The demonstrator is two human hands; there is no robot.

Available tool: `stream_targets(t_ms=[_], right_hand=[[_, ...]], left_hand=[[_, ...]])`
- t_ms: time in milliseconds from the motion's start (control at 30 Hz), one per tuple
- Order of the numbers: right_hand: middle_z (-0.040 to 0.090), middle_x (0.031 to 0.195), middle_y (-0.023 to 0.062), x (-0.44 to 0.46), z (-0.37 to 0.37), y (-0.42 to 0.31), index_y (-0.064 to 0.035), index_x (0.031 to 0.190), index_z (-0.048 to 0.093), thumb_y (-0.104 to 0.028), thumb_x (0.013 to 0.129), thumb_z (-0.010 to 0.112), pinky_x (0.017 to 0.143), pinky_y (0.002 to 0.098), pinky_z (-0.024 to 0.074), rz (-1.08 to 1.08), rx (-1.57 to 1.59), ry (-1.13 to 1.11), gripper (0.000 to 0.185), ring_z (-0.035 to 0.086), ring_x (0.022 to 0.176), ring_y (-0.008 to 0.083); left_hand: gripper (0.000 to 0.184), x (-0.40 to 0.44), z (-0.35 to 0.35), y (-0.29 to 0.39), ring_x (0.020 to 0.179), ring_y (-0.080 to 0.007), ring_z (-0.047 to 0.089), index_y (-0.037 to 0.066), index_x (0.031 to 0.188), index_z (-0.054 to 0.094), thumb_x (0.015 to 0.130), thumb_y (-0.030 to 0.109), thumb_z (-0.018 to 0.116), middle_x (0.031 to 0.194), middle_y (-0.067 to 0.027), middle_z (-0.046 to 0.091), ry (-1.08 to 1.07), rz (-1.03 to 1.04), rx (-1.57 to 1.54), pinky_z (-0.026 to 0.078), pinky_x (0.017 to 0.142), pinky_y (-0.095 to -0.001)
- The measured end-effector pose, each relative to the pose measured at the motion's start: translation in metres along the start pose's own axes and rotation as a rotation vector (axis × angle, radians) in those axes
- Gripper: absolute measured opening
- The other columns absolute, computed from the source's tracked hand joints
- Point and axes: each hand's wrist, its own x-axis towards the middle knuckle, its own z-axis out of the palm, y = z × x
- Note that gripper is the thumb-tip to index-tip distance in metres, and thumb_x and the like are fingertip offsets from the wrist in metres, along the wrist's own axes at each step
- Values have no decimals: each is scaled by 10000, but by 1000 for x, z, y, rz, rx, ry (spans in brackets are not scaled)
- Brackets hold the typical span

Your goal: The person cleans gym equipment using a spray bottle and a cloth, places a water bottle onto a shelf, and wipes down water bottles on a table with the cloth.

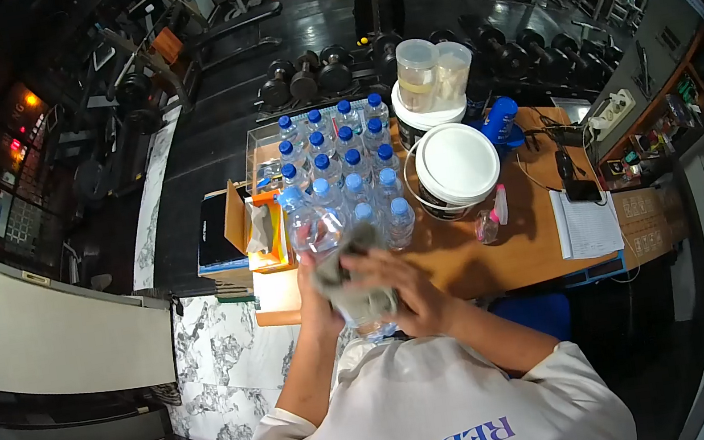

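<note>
A clear bottle with a light blue cap (pixel 314 228) is tilted in front of my body, at the near left of the rows of bottles. My left hand (pixel 318 301) is wrapped round its left side. A grey-green cloth (pixel 351 279) lies around the bottle's lower part, and my right hand (pixel 407 293) presses the cloth against it, slightly blurred. Beyond stand several clear bottles (pixel 352 163) in rows, the far ones with dark blue caps, the near ones with lighter caps.
On the wooden table (pixel 519 255) stand a white-lidded bucket (pixel 456 163), clear tubs (pixel 419 75), a pink spray bottle (pixel 489 223), a blue bottle (pixel 500 121), a phone (pixel 583 191) and a notebook (pixel 586 223). An orange box (pixel 270 254) is at left, dumbbells (pixel 334 69) behind.
</note>
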Motion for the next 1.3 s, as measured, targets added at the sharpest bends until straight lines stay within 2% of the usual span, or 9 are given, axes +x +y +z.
stream_targets(t_ms=[133,200,300,567,700,900,1033,1133,1300], right_hand=[[595,1273,212,-43,8,10,0,1225,594,-183,891,535,1063,411,394,-26,128,-31,385,538,1231,382],[662,1141,187,-66,12,23,-2,1194,611,-163,880,529,961,387,474,371,409,60,362,638,1053,372],[685,1069,166,-72,10,32,17,1189,602,-131,876,529,875,366,513,418,318,122,354,681,925,314],[581,1300,131,-44,7,34,31,1338,494,-199,976,387,1049,343,390,424,612,373,442,527,1217,222],[480,1437,124,-16,10,27,7,1351,496,-250,973,447,1106,374,335,402,557,232,460,472,1304,265],[369,1554,86,20,21,-6,-50,1258,600,-165,846,596,1165,411,257,127,233,-73,428,326,1428,376],[622,1254,155,-5,21,4,-6,1194,605,-90,843,546,958,330,457,414,389,-147,366,607,1141,244],[668,1095,121,-23,16,25,15,1158,603,-90,873,530,818,289,484,536,470,-139,312,618,932,152],[635,1171,104,10,9,25,15,1211,564,-103,906,515,870,299,460,337,437,106,331,577,985,141]], left_hand=[[682,-1,11,23,1069,-213,599,134,1351,488,948,677,397,1205,-99,610,120,51,-128,514,914,-398],[678,-3,13,32,1047,-216,610,132,1347,491,949,673,401,1199,-105,613,147,33,-155,523,894,-398],[692,-2,3,37,1030,-227,621,104,1337,500,951,670,403,1192,-108,619,111,76,-196,530,871,-396],[747,-3,-17,23,1031,-240,616,56,1332,504,932,683,435,1216,-92,607,-73,22,-245,528,879,-403],[787,0,-22,15,1102,-235,590,74,1369,478,919,716,404,1267,-107,578,-5,4,35,514,924,-429],[815,-2,-21,35,1161,-253,570,73,1373,479,907,737,398,1309,-116,560,-71,-42,-158,482,987,-419],[796,0,-38,49,1070,-200,573,81,1378,471,908,722,430,1316,-106,560,157,117,-156,506,903,-372],[780,-1,-45,62,1062,-217,589,127,1434,417,915,710,430,1326,-111,558,153,117,-176,517,883,-382],[755,-2,-51,71,1052,-237,609,164,1451,406,921,701,426,1348,-127,546,53,133,-198,533,863,-405]])
